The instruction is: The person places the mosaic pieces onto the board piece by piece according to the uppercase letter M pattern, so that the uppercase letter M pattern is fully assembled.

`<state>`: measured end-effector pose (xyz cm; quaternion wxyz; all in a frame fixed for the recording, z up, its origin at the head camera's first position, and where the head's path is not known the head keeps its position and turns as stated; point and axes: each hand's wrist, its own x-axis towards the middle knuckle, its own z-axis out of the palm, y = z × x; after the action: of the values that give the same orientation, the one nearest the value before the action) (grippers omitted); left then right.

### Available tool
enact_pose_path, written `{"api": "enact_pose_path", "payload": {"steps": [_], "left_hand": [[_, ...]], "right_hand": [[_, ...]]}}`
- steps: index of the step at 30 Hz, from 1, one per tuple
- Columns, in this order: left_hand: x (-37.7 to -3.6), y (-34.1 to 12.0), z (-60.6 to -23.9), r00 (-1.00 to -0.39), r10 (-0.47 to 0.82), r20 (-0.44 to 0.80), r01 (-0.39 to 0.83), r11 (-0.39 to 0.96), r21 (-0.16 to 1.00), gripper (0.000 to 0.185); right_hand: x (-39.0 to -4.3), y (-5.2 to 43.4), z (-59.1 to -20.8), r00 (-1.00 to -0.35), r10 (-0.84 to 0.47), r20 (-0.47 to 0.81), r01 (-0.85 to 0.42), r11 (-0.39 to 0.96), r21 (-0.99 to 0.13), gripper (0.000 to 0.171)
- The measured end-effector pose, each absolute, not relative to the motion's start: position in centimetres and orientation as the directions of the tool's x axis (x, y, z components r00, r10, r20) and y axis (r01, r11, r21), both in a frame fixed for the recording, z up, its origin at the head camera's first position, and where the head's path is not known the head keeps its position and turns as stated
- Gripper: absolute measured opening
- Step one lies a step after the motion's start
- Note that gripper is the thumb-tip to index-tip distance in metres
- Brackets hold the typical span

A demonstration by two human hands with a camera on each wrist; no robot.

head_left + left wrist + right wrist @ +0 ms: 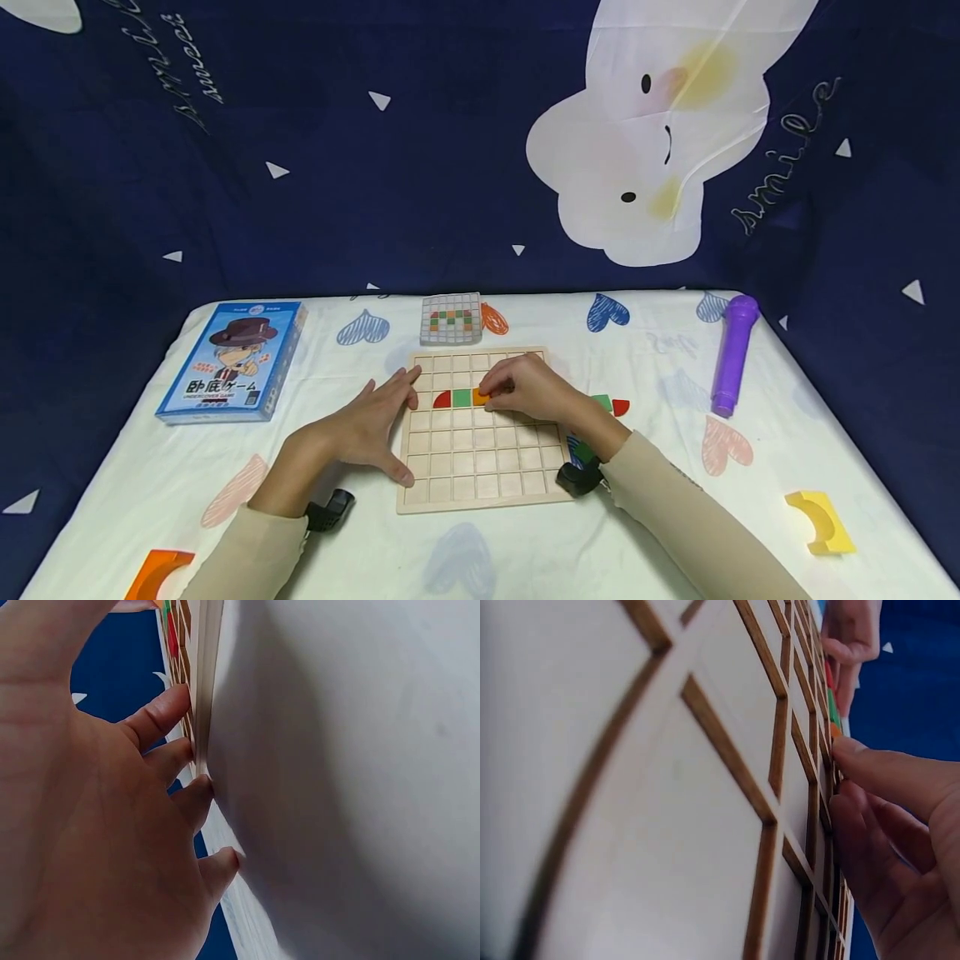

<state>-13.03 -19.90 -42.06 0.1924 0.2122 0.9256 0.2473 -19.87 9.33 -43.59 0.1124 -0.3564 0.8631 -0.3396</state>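
A wooden grid board (pixel 461 485) lies flat on the table. In one of its upper rows sit a red rounded tile (pixel 442 399) and a green square tile (pixel 461 398), side by side. Just right of them, my right hand (pixel 532 387) pinches an orange tile (pixel 480 397) between thumb and fingers at the board's surface. The orange tile (pixel 835 730) shows only as a sliver by the thumb in the right wrist view. My left hand (pixel 371 425) rests spread along the board's left edge, its fingers (pixel 156 716) against the frame in the left wrist view.
A pattern card (pixel 451 319) lies behind the board. Right of it, partly behind my right arm, are a green tile (pixel 602 402) and a red tile (pixel 621 407). Around stand a blue game box (pixel 228 362), a purple microphone (pixel 735 354), a yellow arch (pixel 823 522) and an orange arch (pixel 156 575).
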Motion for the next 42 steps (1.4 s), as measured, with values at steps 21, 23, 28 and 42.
{"api": "enact_pose_path", "payload": {"steps": [21, 23, 28, 42], "left_hand": [[-12.98, -20.35, -42.46, -0.833, 0.504, -0.230, 0.313, 0.771, 0.555, 0.090], [-12.97, -20.31, -42.43, -0.832, 0.506, -0.226, 0.314, 0.766, 0.560, 0.090], [-13.07, -20.18, -42.35, -0.832, 0.508, -0.222, 0.320, 0.767, 0.557, 0.090], [-13.18, -20.26, -42.52, -0.834, 0.497, -0.239, 0.309, 0.780, 0.544, 0.089]], "right_hand": [[-19.58, 8.65, -43.49, -0.746, -0.666, 0.001, -0.470, 0.524, -0.710, 0.015], [-19.59, 8.62, -43.48, -0.751, -0.661, -0.003, -0.462, 0.528, -0.712, 0.014], [-19.70, 8.74, -43.52, -0.762, -0.647, -0.013, -0.454, 0.549, -0.702, 0.014], [-19.75, 9.19, -43.40, -0.727, -0.686, -0.021, -0.488, 0.538, -0.687, 0.019]]}}
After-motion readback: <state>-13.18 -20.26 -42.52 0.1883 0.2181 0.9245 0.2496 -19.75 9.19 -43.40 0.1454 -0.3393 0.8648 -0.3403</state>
